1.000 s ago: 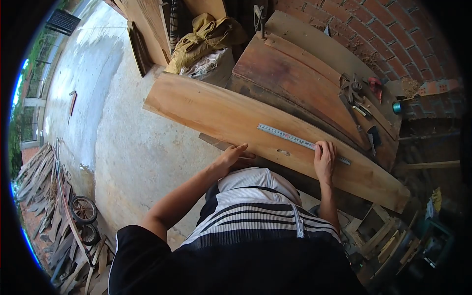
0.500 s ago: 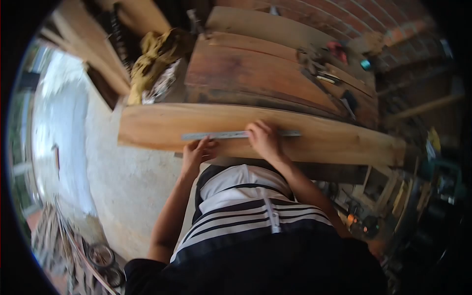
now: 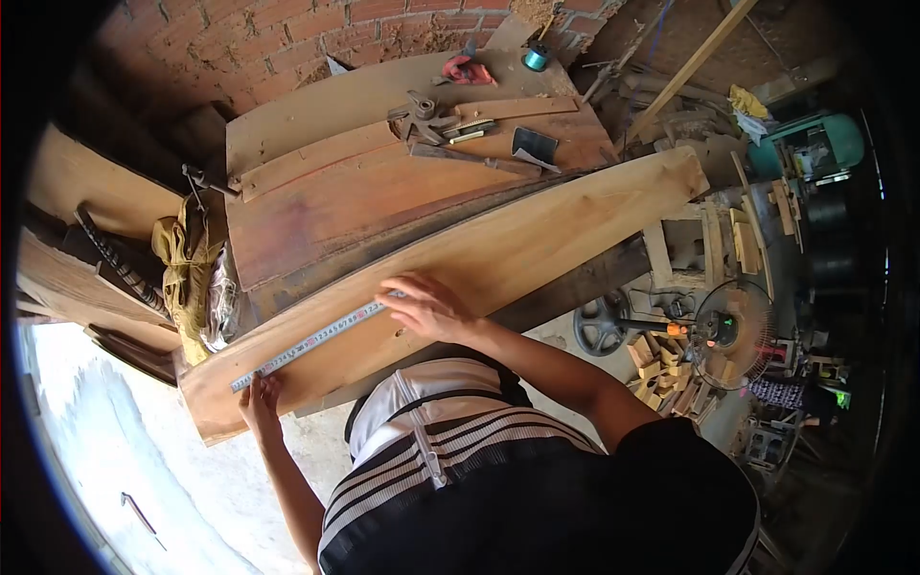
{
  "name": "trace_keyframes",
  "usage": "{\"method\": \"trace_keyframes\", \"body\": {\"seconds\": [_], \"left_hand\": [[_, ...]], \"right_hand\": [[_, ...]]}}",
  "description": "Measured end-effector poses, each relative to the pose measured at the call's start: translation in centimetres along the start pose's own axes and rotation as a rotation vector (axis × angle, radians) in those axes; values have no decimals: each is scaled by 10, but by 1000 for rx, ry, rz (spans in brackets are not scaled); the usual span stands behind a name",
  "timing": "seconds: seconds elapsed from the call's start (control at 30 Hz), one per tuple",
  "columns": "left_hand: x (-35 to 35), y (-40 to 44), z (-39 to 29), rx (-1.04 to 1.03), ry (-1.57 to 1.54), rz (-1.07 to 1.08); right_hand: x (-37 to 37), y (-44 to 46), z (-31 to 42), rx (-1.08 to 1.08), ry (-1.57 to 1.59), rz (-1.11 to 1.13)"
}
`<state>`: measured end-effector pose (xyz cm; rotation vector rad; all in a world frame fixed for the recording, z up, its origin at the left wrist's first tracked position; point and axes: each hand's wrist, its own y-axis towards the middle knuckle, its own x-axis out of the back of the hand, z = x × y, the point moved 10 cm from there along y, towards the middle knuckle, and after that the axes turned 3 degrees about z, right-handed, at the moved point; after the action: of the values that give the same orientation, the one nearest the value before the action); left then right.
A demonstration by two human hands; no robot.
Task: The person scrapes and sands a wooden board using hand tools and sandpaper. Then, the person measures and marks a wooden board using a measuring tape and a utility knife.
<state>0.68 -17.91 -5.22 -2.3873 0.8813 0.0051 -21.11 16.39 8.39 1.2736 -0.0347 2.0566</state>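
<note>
A long pale wooden board [image 3: 537,240] lies slantwise in front of my body, with a silver ruler [image 3: 326,333] flat along its left part. Near the ruler's left end, my left hand [image 3: 260,398] pinches it at the board's front edge. My right hand [image 3: 422,307] rests across the ruler's other end, its fingers bent over and closed on it. Just in front of my right hand's wrist side, a small mark shows on the board's face.
Behind the board is a workbench [image 3: 335,206] bearing metal tools [image 3: 422,120], a red cloth [image 3: 468,70] and a teal spool [image 3: 536,57]. A fan [image 3: 733,331] and wood offcuts [image 3: 661,369] are at the right. A yellowish sack [image 3: 182,273] stands at the left.
The view has swung to the right. The ruler has gone towards the board's left end. My left hand has moved from the board's near edge onto the ruler; my right hand has also shifted left along the board.
</note>
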Motion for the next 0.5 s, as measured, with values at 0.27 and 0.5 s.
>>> {"method": "trace_keyframes", "body": {"seconds": [0.27,0.5], "left_hand": [[15,2,7,34,128,-151],[13,-5,2,63,196,-291]], "right_hand": [[151,-101,-233,-699,-412,-382],[272,-164,-398,-1123,-808,-263]]}}
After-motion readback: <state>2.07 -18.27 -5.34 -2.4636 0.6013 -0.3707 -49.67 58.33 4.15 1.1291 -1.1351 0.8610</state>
